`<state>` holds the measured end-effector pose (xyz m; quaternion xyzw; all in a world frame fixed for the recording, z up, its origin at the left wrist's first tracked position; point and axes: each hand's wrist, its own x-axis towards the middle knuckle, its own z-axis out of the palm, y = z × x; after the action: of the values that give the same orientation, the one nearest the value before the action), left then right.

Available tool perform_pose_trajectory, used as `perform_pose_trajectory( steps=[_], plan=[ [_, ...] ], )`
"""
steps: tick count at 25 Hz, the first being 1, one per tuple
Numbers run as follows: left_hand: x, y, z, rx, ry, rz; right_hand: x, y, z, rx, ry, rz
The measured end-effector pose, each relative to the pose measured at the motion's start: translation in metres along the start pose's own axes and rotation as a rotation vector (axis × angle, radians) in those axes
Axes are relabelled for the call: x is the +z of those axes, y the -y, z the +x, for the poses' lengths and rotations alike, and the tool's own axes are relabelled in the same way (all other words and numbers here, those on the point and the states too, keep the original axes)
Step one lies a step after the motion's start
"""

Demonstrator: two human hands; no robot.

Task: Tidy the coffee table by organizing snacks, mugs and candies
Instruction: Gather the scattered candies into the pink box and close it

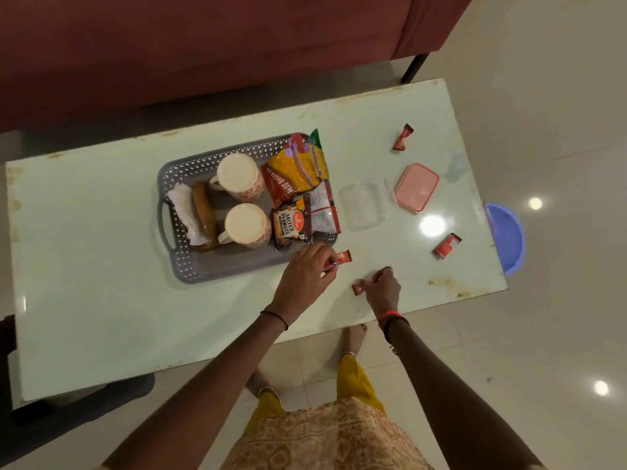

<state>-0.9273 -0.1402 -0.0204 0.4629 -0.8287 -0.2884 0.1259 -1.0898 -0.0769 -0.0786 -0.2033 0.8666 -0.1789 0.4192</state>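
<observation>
A grey perforated tray [190, 262] on the pale table holds two upturned mugs [237, 176] [246, 223], several snack packets [298, 167] and a salted peanuts pack [288, 227]. My left hand [302, 276] pinches a red candy [341, 258] just off the tray's near right corner. My right hand [381, 290] pinches another red candy [358, 288] on the table. Two more red candies lie loose, one far right [403, 137] and one near right [447, 245]. A clear container [364, 206] stands beside its pink lid [416, 187].
The tray also holds a white napkin [183, 208] and a brown round piece [203, 210]. A dark red sofa [203, 45] runs behind the table. A blue tub [507, 237] sits on the floor off the table's right end. My feet stand at the near edge.
</observation>
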Motion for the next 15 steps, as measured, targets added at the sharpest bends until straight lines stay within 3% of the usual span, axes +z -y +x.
perform_pose_trajectory(
  steps=[9,15],
  plan=[
    [0.022,-0.051,0.094,-0.076,0.000,0.025,-0.067,-0.005,0.033,0.023,0.100,0.049],
    [0.051,-0.051,0.157,-0.296,0.000,0.138,-0.107,0.003,0.058,0.011,0.101,0.171]
  ],
)
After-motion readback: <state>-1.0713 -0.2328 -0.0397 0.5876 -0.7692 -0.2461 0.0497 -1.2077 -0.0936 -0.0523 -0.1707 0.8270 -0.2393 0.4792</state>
